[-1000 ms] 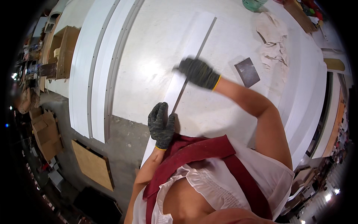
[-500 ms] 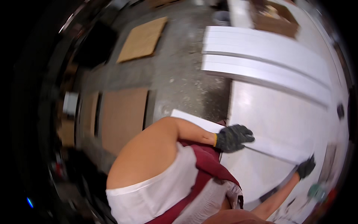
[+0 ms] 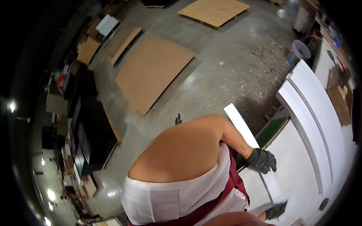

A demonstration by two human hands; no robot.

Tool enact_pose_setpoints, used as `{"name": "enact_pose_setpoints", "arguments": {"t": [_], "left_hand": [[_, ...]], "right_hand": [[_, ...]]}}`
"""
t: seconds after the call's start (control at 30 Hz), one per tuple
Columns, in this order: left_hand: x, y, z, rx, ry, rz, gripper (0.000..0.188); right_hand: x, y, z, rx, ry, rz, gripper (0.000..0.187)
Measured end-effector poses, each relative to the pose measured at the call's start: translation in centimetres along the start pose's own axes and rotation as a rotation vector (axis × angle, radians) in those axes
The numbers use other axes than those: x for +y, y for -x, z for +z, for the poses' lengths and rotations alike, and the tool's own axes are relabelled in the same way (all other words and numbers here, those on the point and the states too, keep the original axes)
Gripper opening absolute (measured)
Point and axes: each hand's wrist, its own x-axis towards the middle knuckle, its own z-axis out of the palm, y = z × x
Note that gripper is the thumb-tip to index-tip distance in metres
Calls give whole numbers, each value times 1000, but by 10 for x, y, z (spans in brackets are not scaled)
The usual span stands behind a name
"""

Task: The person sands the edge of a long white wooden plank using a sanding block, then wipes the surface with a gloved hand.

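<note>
A long, narrow white board lies slantwise in front of me, one end sticking out past the white worktable. My left hand, in a dark grey knit glove with a yellow cuff, is closed over the middle of this board, its fingers bent down on the top. Farther along, close to the lower edge, my right hand wears a matching glove and grips the board's other end. That hand's fingertips are partly hidden and a little blurred.
Stacked white panels cover the table's far right side, beside a cardboard box. A grey bucket stands past the table's corner. Brown sheets and a plywood stack lie on the floor; black panels are at left.
My view has swung left, so the table and panels now appear farther right and tilted. Both hands remain on the white board, which has come round with my body.
</note>
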Motion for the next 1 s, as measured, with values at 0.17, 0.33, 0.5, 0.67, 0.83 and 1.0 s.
{"name": "enact_pose_setpoints", "arguments": {"t": [0.17, 0.33, 0.5, 0.67, 0.83, 1.0], "left_hand": [[-31, 77, -113, 432, -657, -167, 31], [-28, 183, -214, 778, -846, -632, 57], [-47, 233, -204, 458, -1, -676, 41], [-11, 184, -210, 201, -204, -346, 53], [-9, 135, -205, 126, 88, -493, 46], [-27, 122, -207, -3, 246, -545, 46]], "right_hand": [[-5, -18, -15, 28, 275, 98, 35], [-179, 61, 97, -159, 82, -338, 32], [-197, 59, 91, -289, -77, -229, 32], [-56, -3, 2, -82, 461, 141, 36], [-61, 14, 58, 22, 293, -194, 36], [-311, 82, 182, -251, 505, -151, 28]]}}
